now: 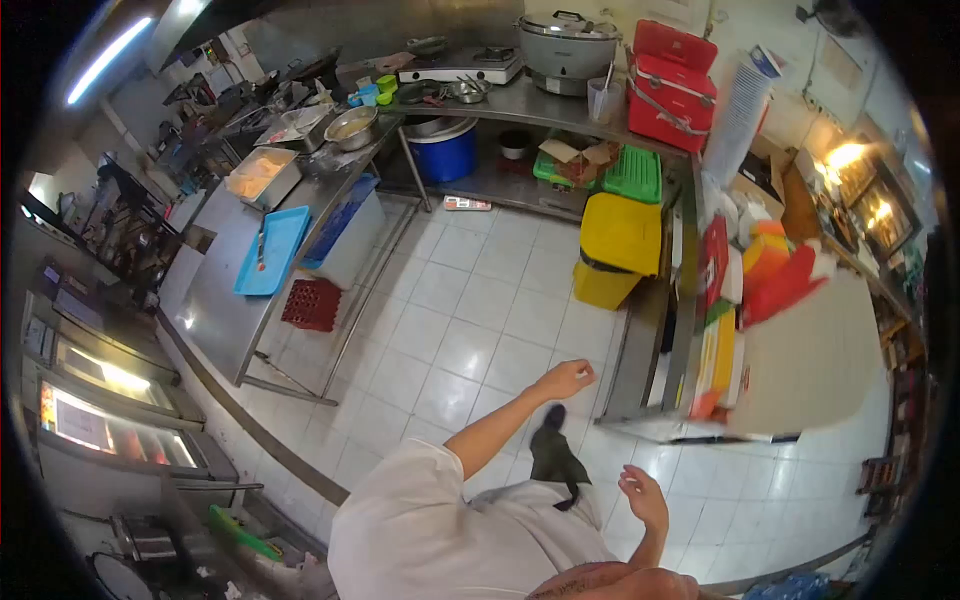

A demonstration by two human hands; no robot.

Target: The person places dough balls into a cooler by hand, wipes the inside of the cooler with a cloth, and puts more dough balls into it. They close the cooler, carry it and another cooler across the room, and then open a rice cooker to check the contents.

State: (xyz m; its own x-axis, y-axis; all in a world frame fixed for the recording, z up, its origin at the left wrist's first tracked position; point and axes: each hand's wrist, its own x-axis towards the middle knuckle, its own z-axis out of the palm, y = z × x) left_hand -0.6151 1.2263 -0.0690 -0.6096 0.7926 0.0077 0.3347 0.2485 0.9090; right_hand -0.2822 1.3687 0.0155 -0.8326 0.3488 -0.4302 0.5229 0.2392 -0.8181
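Observation:
My left hand (pixel 566 380) hangs over the white tiled floor (pixel 455 345) in front of my body, its fingers curled together; whether anything is inside them is too small to tell. Nearer my body on the right, my right hand (pixel 642 497) is raised above the floor with its fingers apart and nothing in it. Neither hand touches a surface. Below them one dark shoe (pixel 553 415) and a dark trouser leg show. The steel counter's end lies to the right of my left hand.
A steel table (pixel 222 300) at left carries a blue tray (pixel 273 250) and a metal pan (pixel 263 178). A yellow bin (pixel 618 240) stands by the right counter. Behind are a rice cooker (pixel 568 58), a red cooler bag (pixel 672 90) and a blue tub (pixel 443 152).

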